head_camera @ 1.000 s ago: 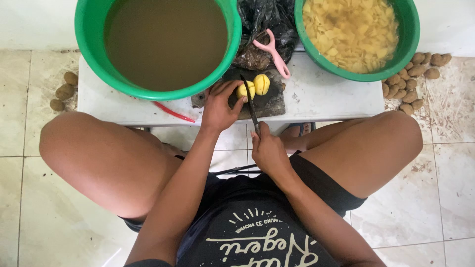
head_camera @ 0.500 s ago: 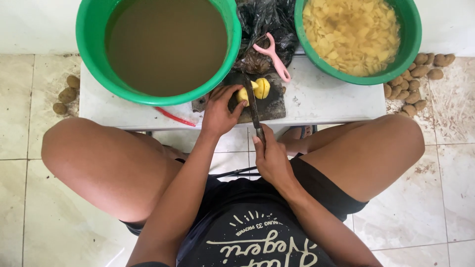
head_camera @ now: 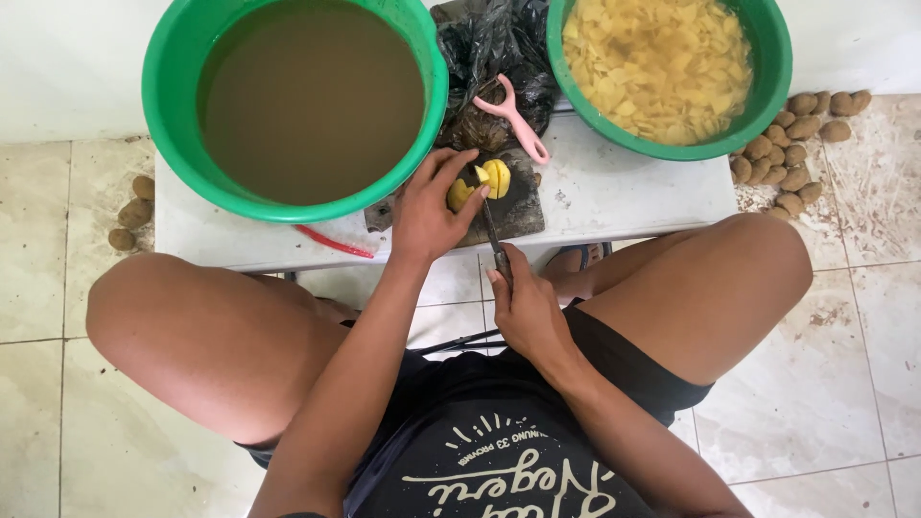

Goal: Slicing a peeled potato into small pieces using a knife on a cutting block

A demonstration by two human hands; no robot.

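My left hand (head_camera: 429,209) presses a peeled yellow potato (head_camera: 486,179) onto a dark cutting board (head_camera: 518,206) on a low white table (head_camera: 614,197). The potato is cut into pieces held together under my fingers. My right hand (head_camera: 526,312) grips the handle of a knife (head_camera: 493,230), whose blade points away from me and rests in the potato. Both hands sit between my bare knees.
A green basin of murky brown water (head_camera: 297,96) stands at the table's left, a green basin of yellow potato slices (head_camera: 662,62) at the right. A pink peeler (head_camera: 513,115) lies against a black plastic bag (head_camera: 499,48). Unpeeled potatoes (head_camera: 791,144) lie on the tiled floor at both sides.
The knife has been drawn back toward me through the potato. My left hand has shifted slightly on the potato, and fewer yellow pieces show beside it.
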